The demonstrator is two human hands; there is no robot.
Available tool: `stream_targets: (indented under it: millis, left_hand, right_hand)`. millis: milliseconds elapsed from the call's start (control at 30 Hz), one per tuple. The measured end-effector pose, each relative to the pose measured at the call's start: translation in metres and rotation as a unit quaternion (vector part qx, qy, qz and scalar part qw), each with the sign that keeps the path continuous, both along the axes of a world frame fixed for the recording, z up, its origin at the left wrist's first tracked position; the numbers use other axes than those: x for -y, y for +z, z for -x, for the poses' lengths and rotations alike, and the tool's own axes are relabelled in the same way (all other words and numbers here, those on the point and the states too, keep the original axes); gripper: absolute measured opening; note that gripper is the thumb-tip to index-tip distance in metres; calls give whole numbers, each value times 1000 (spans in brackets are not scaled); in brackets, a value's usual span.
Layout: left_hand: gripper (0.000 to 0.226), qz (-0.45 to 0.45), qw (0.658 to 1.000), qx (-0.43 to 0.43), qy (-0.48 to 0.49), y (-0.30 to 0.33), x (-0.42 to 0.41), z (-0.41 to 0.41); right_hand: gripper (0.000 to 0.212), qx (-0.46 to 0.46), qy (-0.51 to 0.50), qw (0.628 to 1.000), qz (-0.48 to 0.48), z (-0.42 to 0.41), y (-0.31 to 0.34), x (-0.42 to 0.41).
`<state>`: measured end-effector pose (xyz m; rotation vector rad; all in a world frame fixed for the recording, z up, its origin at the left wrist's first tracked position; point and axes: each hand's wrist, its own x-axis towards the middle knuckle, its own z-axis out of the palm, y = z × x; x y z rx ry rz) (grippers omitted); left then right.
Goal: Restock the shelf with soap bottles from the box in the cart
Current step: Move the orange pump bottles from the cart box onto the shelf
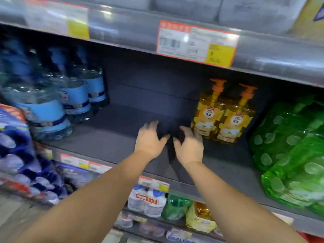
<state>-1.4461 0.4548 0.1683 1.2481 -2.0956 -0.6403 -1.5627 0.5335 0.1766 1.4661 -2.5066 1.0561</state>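
Note:
Two yellow soap bottles (222,116) with orange pump tops stand side by side on the dark grey shelf (108,137), right of a wide bare gap. Both my arms reach into that gap. My left hand (149,139) hovers with fingers spread and holds nothing. My right hand (190,145) is beside it, also spread and holding nothing, its fingers close to the base of the nearer yellow bottle; I cannot tell whether they touch it. The box and the cart are out of view.
Clear bottles with blue labels (52,102) fill the shelf's left end. Green refill pouches (294,155) crowd the right end. A price tag (196,43) hangs on the shelf edge above. White, green and yellow packs (154,202) sit on the lower shelf.

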Motion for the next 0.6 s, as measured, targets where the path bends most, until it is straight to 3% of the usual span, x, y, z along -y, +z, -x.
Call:
stream_targets:
  millis: [133, 300, 433, 600]
  left_hand:
    - [61, 38, 996, 22, 77, 3, 6, -145]
    - [50, 59, 975, 57, 207, 1, -10, -381]
    - [50, 37, 927, 125, 351, 1, -46, -561]
    - [61, 1, 848, 194, 494, 2, -99, -719]
  right_hand:
    - [43, 1, 126, 992, 6, -136, 6, 36]
    - [44, -6, 293, 956, 9, -365, 1, 61]
    - [44, -32, 419, 907, -13, -538, -3, 57]
    - [47, -46, 522, 848, -72, -701, -1, 44]
